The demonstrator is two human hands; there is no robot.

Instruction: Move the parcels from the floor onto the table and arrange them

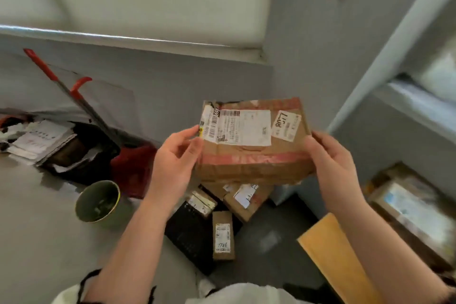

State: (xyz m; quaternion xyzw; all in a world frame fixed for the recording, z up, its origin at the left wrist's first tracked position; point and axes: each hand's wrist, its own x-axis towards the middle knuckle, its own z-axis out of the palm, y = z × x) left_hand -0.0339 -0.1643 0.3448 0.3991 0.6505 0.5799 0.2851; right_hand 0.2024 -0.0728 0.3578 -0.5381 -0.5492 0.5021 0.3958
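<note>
A flat cardboard parcel with white shipping labels and red tape is held up in the air at the centre of the view. My left hand grips its left edge and my right hand grips its right edge. Below it on the floor lie more parcels: a small upright brown box, a tilted brown box, a black padded mailer and a small taped packet. The grey table spreads across the lower left.
A green cup stands near the table's right edge. Papers and a black bag sit at the table's back, with red-handled poles leaning on the wall. A yellow envelope and a framed object are at the right.
</note>
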